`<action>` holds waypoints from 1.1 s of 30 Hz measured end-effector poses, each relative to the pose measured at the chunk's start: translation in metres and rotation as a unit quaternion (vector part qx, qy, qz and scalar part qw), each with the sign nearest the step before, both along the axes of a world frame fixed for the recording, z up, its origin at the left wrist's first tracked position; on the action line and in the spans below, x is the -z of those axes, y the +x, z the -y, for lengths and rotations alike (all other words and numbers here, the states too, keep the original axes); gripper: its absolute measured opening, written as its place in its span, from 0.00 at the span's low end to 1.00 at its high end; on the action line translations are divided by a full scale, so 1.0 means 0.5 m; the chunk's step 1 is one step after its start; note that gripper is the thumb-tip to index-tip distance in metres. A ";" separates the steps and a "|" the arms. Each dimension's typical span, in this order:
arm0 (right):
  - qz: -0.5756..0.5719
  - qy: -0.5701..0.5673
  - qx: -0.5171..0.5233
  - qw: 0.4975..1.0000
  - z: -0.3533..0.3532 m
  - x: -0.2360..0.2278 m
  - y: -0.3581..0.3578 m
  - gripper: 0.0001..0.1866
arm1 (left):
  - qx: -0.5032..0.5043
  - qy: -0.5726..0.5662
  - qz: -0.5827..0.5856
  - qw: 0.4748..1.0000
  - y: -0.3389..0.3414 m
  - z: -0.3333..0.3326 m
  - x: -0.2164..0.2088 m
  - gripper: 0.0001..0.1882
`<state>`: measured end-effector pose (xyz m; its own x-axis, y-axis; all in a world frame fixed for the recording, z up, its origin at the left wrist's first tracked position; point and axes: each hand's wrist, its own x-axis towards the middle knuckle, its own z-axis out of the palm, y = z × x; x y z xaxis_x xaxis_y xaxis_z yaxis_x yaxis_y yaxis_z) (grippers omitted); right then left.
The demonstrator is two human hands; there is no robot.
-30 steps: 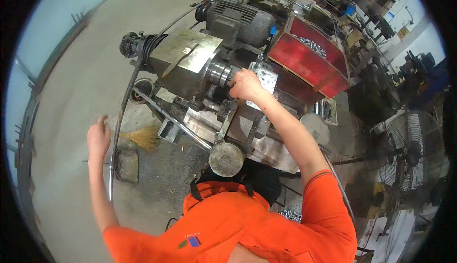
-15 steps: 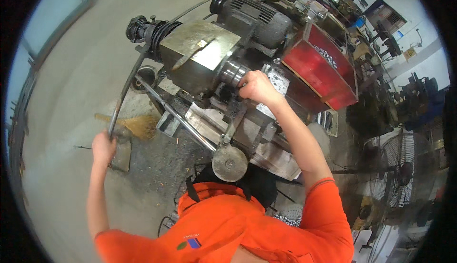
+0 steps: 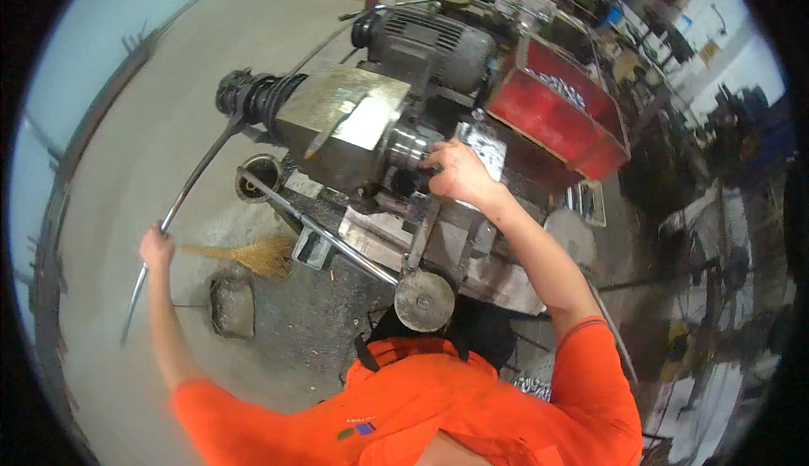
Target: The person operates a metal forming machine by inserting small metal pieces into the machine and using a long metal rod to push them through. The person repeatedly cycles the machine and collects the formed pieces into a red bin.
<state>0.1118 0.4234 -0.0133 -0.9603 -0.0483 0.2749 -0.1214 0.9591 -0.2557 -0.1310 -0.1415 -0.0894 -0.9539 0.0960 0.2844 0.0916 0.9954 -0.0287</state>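
My left hand (image 3: 157,247) is wrapped round a long metal lever (image 3: 181,196), whose lower end sticks out below my fist. The lever's upper end meets the black ringed rear end (image 3: 261,99) of the lathe headstock (image 3: 337,112). At the other end of the headstock is a shiny round chuck (image 3: 407,147). My right hand (image 3: 462,175) is at the chuck's mouth with its fingers bent together. Anything between those fingertips is hidden. Below my right hand stands a round metal handwheel (image 3: 424,301), with a shiny bar (image 3: 337,243) running up and left from it.
An electric motor (image 3: 434,45) sits behind the headstock. To its right stands a red open box (image 3: 552,112) with small metal parts. A straw broom (image 3: 253,255) and a dustpan (image 3: 232,302) lie on the floor at left. More machinery fills the right side.
My left hand has swung the lever outward to the left, and more of its end shows below the fist. My right hand stays at the chuck, its fingers a little less curled. The view has shifted slightly.
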 end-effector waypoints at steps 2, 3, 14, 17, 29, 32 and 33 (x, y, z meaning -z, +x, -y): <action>-0.033 -0.030 0.007 0.999 0.015 -0.047 0.051 0.19 | 0.193 0.157 -0.217 0.944 0.030 -0.074 0.028 0.16; -0.059 -0.055 0.012 0.997 0.010 -0.062 0.086 0.19 | 0.192 0.295 -0.209 0.912 0.064 -0.131 0.051 0.16; 0.024 -0.224 0.355 0.907 -0.151 -0.009 0.608 0.20 | 0.352 -0.285 0.189 0.871 0.142 -0.384 0.333 0.16; 0.057 -0.122 0.476 0.869 -0.196 0.040 0.739 0.22 | 0.343 -0.240 0.232 0.878 0.167 -0.426 0.250 0.10; 0.271 0.038 0.718 0.640 -0.191 0.303 1.186 0.15 | 0.096 0.541 0.276 0.789 0.139 -0.413 0.094 0.29; 0.234 -0.022 0.673 0.701 -0.076 0.339 1.170 0.15 | 0.044 0.557 0.279 0.781 0.130 -0.471 0.116 0.27; 0.207 -0.181 0.624 0.732 -0.033 0.373 1.194 0.13 | 0.069 0.625 0.265 0.731 0.129 -0.478 0.156 0.23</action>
<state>0.7087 0.4401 -0.1999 -0.1999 0.9409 -0.2735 0.9504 0.1184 -0.2875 -0.0662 0.0975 -0.1675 -0.9676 0.1826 -0.1746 -0.1388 0.1934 0.9713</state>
